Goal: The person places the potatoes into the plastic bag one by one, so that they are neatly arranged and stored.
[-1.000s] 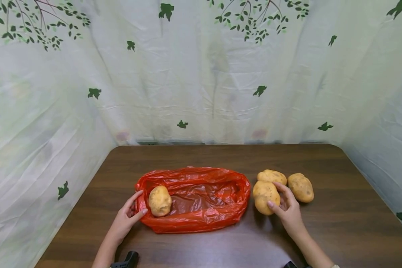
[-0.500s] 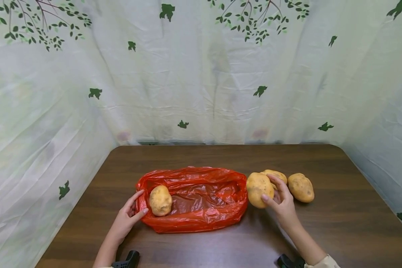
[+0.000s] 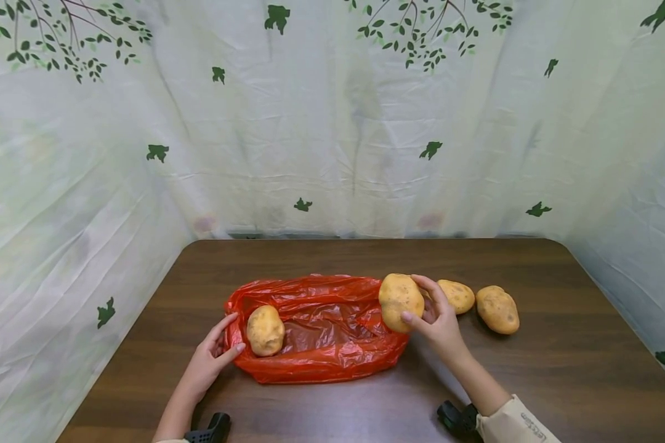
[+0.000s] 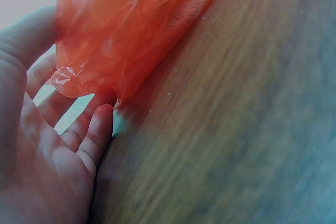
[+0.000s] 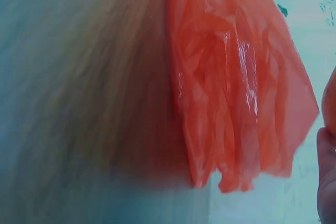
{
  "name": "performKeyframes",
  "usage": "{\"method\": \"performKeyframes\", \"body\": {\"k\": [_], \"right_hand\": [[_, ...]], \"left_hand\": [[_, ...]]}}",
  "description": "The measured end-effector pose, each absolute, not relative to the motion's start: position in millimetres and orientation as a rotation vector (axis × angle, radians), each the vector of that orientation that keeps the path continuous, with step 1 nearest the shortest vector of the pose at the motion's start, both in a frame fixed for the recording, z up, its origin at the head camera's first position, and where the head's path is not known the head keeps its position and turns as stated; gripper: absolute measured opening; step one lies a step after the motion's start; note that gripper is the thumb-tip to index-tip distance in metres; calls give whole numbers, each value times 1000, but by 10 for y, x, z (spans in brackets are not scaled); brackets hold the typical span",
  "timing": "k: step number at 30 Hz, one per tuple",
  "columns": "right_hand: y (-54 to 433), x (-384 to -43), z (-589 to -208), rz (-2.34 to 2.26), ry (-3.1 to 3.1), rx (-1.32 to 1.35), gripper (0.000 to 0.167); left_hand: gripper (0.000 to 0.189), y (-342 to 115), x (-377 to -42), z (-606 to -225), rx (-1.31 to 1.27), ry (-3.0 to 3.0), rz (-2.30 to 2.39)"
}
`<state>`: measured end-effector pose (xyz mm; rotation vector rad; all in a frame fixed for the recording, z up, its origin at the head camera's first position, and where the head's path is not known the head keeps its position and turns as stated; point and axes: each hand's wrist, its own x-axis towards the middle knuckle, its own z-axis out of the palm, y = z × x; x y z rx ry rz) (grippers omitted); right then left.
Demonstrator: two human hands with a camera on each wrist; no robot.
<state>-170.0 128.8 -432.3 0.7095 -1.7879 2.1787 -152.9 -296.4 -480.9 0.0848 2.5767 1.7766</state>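
A red plastic bag lies on the table with its mouth spread wide. One potato sits inside at the left end. My left hand holds the bag's left end, thumb and fingers around the rim; in the left wrist view, the fingers curve at the bag's crumpled end. Between thumb and fingertips, my right hand grips another potato, which overlaps the bag's right end in the head view. Only a sliver of that potato shows in the right wrist view, beside the bag's outer side.
Right of the bag, two more potatoes rest on the brown wooden table: one potato close behind my right hand, another potato farther right. A pale leaf-patterned curtain hangs behind and at the sides.
My right hand has carried its potato leftward, from beside the other potatoes to over the bag's right end. My left hand stays at the bag's left end.
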Motion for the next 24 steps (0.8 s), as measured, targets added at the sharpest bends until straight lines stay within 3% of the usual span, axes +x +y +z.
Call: {"method": "performKeyframes", "body": {"k": [14, 24], "right_hand": [[794, -1898, -4304, 2221, -1963, 677, 64], [417, -1868, -4062, 2266, -2067, 679, 65]], "left_hand": [[62, -2961, -1525, -4807, 62, 2563, 1778], [62, -2962, -1530, -4808, 72, 2572, 1774]]}}
